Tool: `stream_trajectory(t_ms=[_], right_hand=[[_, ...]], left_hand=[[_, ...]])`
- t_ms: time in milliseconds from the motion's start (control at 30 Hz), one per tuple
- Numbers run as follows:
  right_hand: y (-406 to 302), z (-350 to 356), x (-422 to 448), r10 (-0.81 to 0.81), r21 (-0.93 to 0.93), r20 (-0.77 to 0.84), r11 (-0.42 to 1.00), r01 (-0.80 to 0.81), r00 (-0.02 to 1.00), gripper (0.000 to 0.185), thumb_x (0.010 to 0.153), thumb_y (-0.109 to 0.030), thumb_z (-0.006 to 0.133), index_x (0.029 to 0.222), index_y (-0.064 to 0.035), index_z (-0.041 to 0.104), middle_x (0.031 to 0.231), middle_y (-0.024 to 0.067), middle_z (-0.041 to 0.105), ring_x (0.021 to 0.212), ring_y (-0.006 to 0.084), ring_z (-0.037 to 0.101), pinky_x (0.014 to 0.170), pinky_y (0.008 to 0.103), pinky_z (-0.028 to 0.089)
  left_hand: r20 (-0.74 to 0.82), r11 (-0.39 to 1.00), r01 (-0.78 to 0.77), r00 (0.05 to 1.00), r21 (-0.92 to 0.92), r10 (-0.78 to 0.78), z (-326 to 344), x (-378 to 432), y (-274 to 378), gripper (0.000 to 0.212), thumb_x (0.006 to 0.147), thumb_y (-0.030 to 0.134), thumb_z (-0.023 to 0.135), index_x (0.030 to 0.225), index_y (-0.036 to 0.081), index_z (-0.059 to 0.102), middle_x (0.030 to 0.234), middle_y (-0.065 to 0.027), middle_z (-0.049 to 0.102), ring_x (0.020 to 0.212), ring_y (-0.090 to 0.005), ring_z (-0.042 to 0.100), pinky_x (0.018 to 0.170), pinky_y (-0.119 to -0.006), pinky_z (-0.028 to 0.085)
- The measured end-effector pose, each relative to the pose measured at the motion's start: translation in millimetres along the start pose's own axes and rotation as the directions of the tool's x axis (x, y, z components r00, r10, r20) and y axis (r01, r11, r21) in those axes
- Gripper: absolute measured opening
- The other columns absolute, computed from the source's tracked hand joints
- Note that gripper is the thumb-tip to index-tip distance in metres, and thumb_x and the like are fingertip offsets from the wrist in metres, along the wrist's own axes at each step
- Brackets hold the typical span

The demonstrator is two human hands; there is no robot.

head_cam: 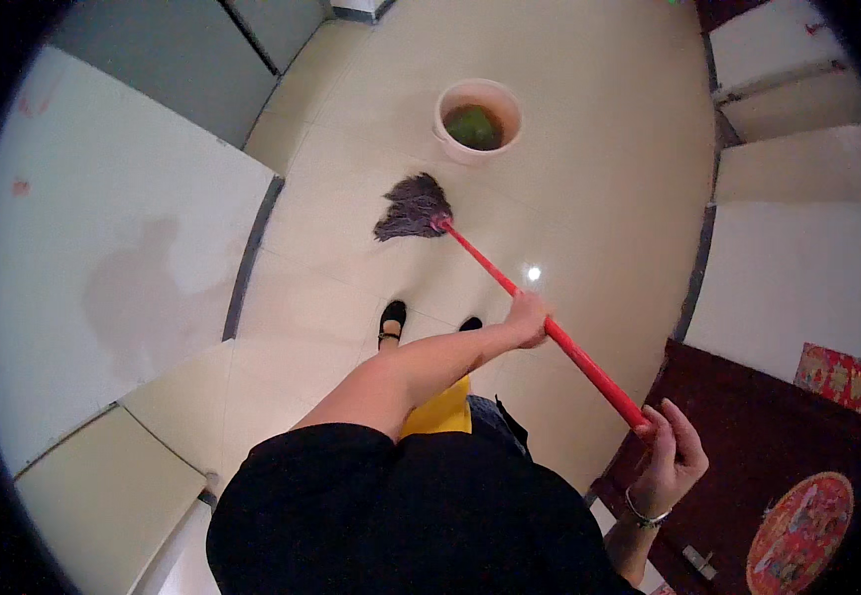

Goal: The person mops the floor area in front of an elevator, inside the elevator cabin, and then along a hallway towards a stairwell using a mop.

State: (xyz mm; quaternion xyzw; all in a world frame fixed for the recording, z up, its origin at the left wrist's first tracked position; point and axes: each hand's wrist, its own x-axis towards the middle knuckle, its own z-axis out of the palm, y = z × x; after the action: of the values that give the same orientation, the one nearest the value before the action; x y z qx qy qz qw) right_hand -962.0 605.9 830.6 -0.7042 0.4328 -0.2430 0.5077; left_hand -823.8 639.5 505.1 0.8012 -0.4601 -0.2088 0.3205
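My left hand (pixel 529 320) is closed around the middle of a red mop handle (pixel 594 370), my forearm crossing in front of my body. Near the handle's upper end is my right hand (pixel 670 450), the handle resting at its thumb and fingers, with some fingers raised. The handle slants down and away to a dark grey string mop head (pixel 414 207), which lies spread on the tiled floor (pixel 341 275). Just beyond the mop head stands a pale pink bucket (pixel 449 147) with murky greenish water (pixel 474 128) in it.
A white wall (pixel 103 223) with dark skirting (pixel 252 256) runs along the left, past grey doors (pixel 177 63). On the right are another white wall (pixel 765 290) and a dark red door (pixel 728 446) bearing a round decoration (pixel 800 532). My black shoe (pixel 393 320) is close behind the mop.
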Motion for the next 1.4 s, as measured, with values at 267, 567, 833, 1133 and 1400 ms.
stream_trajectory(t_ms=[267,567,833,1133,1400], right_hand=[[7,-58,-18,0.064,-0.316,-0.085,0.945,-0.088,0.994,0.021,0.082,0.0,0.049,0.099,0.0107,0.057,0.082,0.0172,0.063,0.073,0.0168,0.061,0.067,0.0262,0.049],[39,-75,-11,0.028,-0.038,-0.079,0.999,-0.031,0.996,0.021,0.081,0.003,0.045,0.098,0.0085,0.057,0.077,0.0143,0.062,0.071,0.0167,0.06,0.068,0.0286,0.051],[38,-78,12,-0.07,0.066,-0.066,0.995,0.074,0.995,0.025,0.082,0.003,0.042,0.102,0.0073,0.055,0.075,0.0141,0.061,0.069,0.0173,0.061,0.065,0.0289,0.052],[59,-38,59,0.096,0.14,-0.036,0.986,-0.091,0.995,0.026,0.083,0.0,0.04,0.104,0.0082,0.053,0.076,0.0147,0.062,0.067,0.0185,0.062,0.065,0.0284,0.051],[45,83,108,0.069,0.074,0.252,0.993,-0.091,0.965,0.022,0.081,-0.003,0.049,0.1,0.0054,0.057,0.093,0.0131,0.062,0.085,0.0201,0.06,0.076,0.0291,0.048]], left_hand=[[0.372,0.951,-0.286,0.876,-0.114,0.308,32,14,70,0.005,0.064,0.014,0.06,0.063,0.009,0.06,0.071,-0.0152,0.059,0.075,-0.0343,0.057,0.065,-0.043,0.046],[0.424,0.952,-0.238,0.854,-0.195,0.3,36,11,69,0.014,0.067,0.016,0.064,0.073,0.007,0.055,0.075,-0.0151,0.056,0.079,-0.0347,0.054,0.067,-0.044,0.044],[0.457,0.982,-0.181,0.87,-0.057,0.187,27,24,82,0.012,0.069,0.019,0.062,0.074,0.009,0.056,0.079,-0.0126,0.058,0.082,-0.0331,0.056,0.068,-0.044,0.043],[0.494,0.983,-0.01,0.866,0.183,-0.083,-32,43,10,0.015,0.07,0.016,0.056,0.084,0.012,0.06,0.087,-0.0118,0.06,0.087,-0.0309,0.058,0.07,-0.045,0.046],[0.369,0.978,0.052,0.921,0.201,-0.125,-121,59,-121,0.013,0.07,0.013,0.054,0.08,0.006,0.059,0.08,-0.0164,0.06,0.082,-0.0348,0.058,0.068,-0.045,0.046]])
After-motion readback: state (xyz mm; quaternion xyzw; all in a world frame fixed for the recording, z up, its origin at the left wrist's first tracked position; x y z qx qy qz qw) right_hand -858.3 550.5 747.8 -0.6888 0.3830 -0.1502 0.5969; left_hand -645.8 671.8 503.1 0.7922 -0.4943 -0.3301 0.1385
